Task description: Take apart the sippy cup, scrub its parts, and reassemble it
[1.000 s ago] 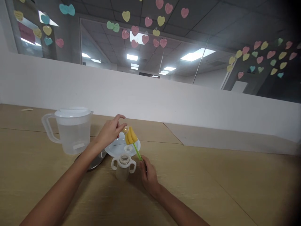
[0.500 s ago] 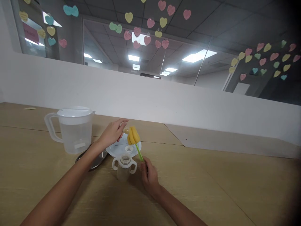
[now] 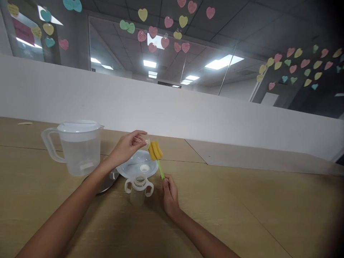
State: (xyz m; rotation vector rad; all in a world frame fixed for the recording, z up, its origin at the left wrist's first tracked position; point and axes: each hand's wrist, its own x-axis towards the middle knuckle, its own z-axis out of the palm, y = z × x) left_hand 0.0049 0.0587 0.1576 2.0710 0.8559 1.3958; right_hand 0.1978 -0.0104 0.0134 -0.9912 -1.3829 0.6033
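Observation:
My right hand [image 3: 170,195] is closed round the green handle of a yellow sponge brush [image 3: 156,150], its head pointing up and away. In my left hand [image 3: 131,145] a small clear cap-like piece [image 3: 147,143] is pinched between thumb and fingers. It sits right against the left side of the sponge head; whether they touch I cannot tell. Below stands a clear baby bottle [image 3: 138,195] with two white handles and no lid on it. Behind the bottle lies a pale blue-white bowl [image 3: 126,171] with a white ring [image 3: 144,168] in it.
A lidded clear pitcher [image 3: 80,150] with water stands at the left. Partly behind my left forearm lies a round metal plate [image 3: 109,182]. A white wall [image 3: 161,113] rises at the table's back, with glass and heart-shaped notes above. A thin pale strip [image 3: 25,123] lies far left.
My left hand has turned, so the clear piece now shows at its fingertips. The sponge head has tilted slightly, turning against the piece. The view has shifted a little to the right.

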